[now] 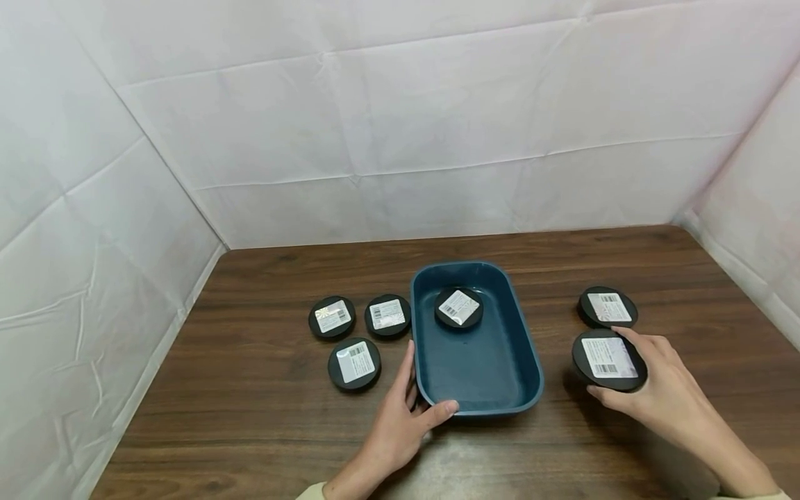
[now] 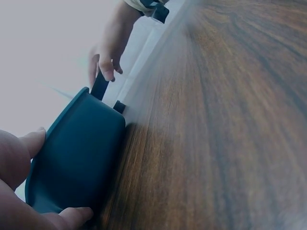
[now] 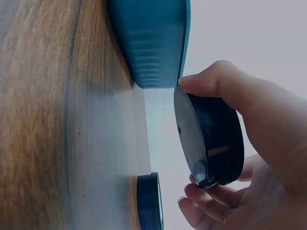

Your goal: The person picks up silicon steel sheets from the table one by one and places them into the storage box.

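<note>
Head view: left hand point(image 1: 400, 425) grips blue tray point(image 1: 478, 375) containing one disc point(image 1: 459, 307); right hand point(image 1: 665, 389) pinches another disc point(image 1: 609, 357).

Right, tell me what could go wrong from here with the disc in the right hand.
The right hand grips the raised disc by its edge, so it might slip and drop onto the table. If it goes into the blue tray, it could knock the rim or land on the disc already inside. The left hand holds the tray's near-left corner; nudging it left could bump the disc just beside it.
</note>
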`<state>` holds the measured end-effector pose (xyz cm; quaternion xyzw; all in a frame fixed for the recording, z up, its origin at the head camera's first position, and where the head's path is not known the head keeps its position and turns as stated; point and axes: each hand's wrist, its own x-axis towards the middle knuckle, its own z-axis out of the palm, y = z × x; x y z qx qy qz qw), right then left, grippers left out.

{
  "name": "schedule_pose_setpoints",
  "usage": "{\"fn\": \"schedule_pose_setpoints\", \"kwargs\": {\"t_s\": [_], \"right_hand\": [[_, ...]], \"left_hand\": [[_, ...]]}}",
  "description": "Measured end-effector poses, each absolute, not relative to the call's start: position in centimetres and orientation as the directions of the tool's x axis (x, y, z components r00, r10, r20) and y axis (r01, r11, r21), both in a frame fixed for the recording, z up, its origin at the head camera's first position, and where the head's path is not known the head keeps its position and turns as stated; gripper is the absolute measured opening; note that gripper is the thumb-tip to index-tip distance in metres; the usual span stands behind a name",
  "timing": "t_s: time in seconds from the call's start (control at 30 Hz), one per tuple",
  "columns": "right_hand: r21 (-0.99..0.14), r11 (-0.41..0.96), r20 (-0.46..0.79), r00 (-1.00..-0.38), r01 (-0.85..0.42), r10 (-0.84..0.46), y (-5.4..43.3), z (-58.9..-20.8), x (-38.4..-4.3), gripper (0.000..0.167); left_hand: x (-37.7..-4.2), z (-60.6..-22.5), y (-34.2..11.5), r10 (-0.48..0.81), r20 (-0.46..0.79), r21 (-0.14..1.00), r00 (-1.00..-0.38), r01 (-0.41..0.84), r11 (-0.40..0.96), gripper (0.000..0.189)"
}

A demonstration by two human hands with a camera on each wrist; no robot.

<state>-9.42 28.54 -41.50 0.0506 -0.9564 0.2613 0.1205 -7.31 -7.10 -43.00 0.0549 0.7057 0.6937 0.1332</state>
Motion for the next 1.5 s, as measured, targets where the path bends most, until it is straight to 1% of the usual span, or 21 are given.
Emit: {"fn": "schedule_pose_setpoints", "kwargs": {"t_s": [0.33, 0.67, 1.07, 1.37, 1.5], "right_hand": [[-0.488, 0.849, 0.296, -0.953, -0.205, -0.06, 28.1, -41.0, -9.8, 0.095], [-0.48, 0.853, 0.281, -0.957, -0.206, -0.073, 27.5, -40.3, -9.7, 0.097], [-0.471, 0.849, 0.31, -0.946, -0.238, -0.093, 26.9, -39.6, -9.5, 0.099], [-0.454, 0.85, 0.339, -0.934, -0.269, -0.115, 26.4, -38.9, -9.9, 0.098], [-0.458, 0.847, 0.318, -0.94, -0.269, -0.126, 26.1, -38.6, -10.0, 0.098]], "left_hand": [[-7.3, -43.0, -7.1, 0.259, -0.11, 0.994, -0.96, -0.106, 0.029, 0.107], [-7.2, -43.0, -6.8, 0.254, -0.107, 0.994, -0.961, -0.104, 0.024, 0.107], [-7.2, -42.9, -6.9, 0.258, -0.118, 0.992, -0.959, -0.124, -0.008, 0.107], [-7.2, -43.1, -6.9, 0.253, -0.097, 0.995, -0.962, -0.098, 0.011, 0.107], [-7.2, -43.1, -6.9, 0.252, -0.092, 0.996, -0.963, -0.093, 0.011, 0.107]]}}
